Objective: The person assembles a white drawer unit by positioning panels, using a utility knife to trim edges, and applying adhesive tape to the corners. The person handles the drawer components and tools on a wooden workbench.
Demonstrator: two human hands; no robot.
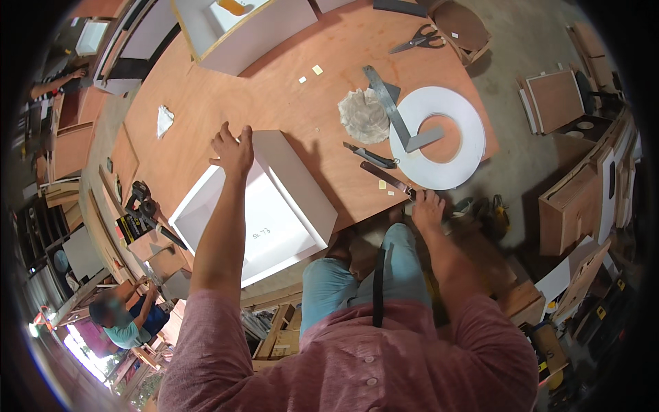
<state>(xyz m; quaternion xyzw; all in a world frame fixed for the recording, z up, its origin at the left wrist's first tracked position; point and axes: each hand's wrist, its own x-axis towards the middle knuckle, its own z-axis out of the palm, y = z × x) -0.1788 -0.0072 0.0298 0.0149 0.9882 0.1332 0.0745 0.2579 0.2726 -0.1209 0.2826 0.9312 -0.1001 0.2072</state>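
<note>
A white open box [274, 216] like a drawer, with a handwritten mark inside, sits tilted on the table's near edge. My left hand [234, 148] is over its far corner, fingers spread, gripping nothing. At the table's near edge, my right hand [430, 204] has its fingers curled at the near end of a long, dark brown flat tool [383, 176] with metal at that end; the exact kind is unclear. Next to the tool lies a utility knife [371, 155]. Just beyond my right hand is a big white roll of edge banding [470, 141], with a metal square [388, 103] lying across it.
A crumpled cloth [362, 117] lies beside the roll, with scissors [420, 39] at the far right. Another white box [240, 38] stands at the back. A cordless drill [141, 200] is left of the near box. Boards [555, 99] lean at right; a person [130, 316] works at lower left.
</note>
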